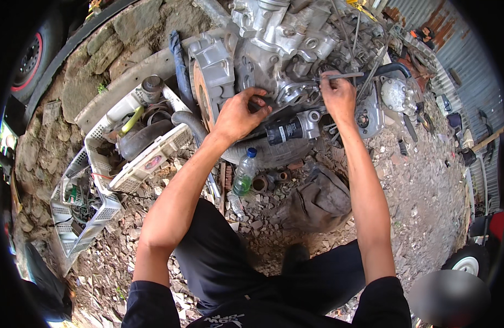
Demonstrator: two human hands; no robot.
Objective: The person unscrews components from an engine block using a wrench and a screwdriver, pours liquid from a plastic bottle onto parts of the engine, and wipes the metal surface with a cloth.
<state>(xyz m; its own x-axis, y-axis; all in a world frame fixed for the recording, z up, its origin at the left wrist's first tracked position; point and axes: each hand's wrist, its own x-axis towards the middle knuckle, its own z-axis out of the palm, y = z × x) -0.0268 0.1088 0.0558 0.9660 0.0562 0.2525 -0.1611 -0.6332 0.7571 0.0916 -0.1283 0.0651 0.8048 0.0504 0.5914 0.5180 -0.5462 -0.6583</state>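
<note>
A large silver-grey engine point(279, 52) stands in front of me. At its lower left side is my left hand point(242, 115), fingers curled and closed beside a round metal fitting point(293, 94); a dark patch shows between thumb and fingers, too unclear to name. On the fitting's other side my right hand point(338, 97) is closed on a thin grey metal rod point(351, 75), which points right. The rod's left end, near the fitting, is partly hidden by my fingers. Below the fitting sits a black cylindrical filter point(284, 132) on a metal housing.
White plastic crates point(148, 158) with parts stand at left by a stone wall point(88, 87). A clear bottle with a blue cap point(245, 172) and a brown cloth bag point(320, 199) lie on rubble below the engine. Metal covers point(397, 95) and tools are at right.
</note>
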